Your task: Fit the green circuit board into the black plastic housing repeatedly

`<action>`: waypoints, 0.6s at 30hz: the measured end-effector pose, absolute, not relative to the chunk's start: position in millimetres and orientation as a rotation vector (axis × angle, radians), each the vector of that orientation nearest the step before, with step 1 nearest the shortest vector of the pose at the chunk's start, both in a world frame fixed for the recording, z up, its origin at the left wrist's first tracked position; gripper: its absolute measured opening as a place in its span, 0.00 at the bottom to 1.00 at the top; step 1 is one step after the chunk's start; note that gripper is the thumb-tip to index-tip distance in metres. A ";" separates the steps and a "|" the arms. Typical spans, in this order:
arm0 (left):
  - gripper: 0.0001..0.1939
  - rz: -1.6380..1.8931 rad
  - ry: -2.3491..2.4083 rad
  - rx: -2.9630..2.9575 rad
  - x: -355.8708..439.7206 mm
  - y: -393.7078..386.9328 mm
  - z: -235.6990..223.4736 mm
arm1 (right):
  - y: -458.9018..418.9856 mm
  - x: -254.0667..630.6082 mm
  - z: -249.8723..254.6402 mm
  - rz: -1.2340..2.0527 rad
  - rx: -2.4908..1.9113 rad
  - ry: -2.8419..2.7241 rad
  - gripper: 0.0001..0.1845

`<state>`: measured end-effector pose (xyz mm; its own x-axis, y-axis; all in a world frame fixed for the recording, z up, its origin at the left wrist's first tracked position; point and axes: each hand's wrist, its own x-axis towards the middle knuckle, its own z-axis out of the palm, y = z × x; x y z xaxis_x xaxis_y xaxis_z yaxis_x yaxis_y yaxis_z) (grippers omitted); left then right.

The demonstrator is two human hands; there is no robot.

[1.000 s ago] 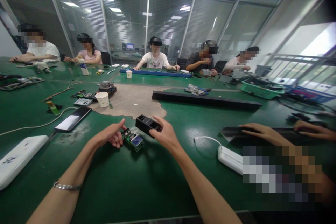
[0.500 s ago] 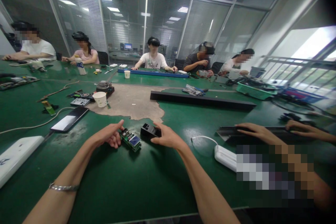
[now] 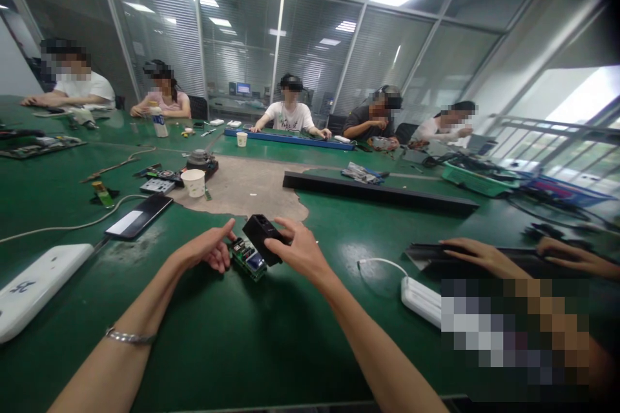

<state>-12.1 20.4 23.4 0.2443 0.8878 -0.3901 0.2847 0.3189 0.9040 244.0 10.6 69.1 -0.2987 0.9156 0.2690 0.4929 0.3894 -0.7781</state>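
1. The black housing (image 3: 261, 237) is tilted in the right hand (image 3: 304, 253), pinched between thumb and fingers; the fingertips' far side is hidden.
2. Below and left of that grip lies the circuit board (image 3: 250, 262), with a blue screen. The housing covers part of it; I cannot tell whether they touch.
3. The left hand (image 3: 208, 250), half curled with thumb raised, is at the board's left side; whether it grips the board, I cannot tell.
4. Green tabletop (image 3: 203, 342) runs from the grip between the forearms to the near edge.
5. Beyond the grip, rightward, lies a long black bar (image 3: 378, 193); leftward, a paper cup (image 3: 195, 183) and phone (image 3: 139, 217).
6. Far left, a white power bank (image 3: 41, 287) is cut off; well right, pixelation hides part of another white device (image 3: 419, 295) near a co-worker's hand (image 3: 479, 258).
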 end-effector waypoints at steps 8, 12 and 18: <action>0.47 0.578 1.278 1.216 -15.5 21.4 22.6 | 0.5 216.9 73.3 0.499 -1.254 -2.166 0.26; 0.47 0.581 1.281 1.204 -15.0 19.9 24.3 | -5.7 206.8 72.5 0.426 -1.269 -2.191 0.26; 0.48 0.580 1.304 1.254 -16.3 17.5 26.1 | -7.6 199.4 69.2 0.290 -1.322 -2.284 0.25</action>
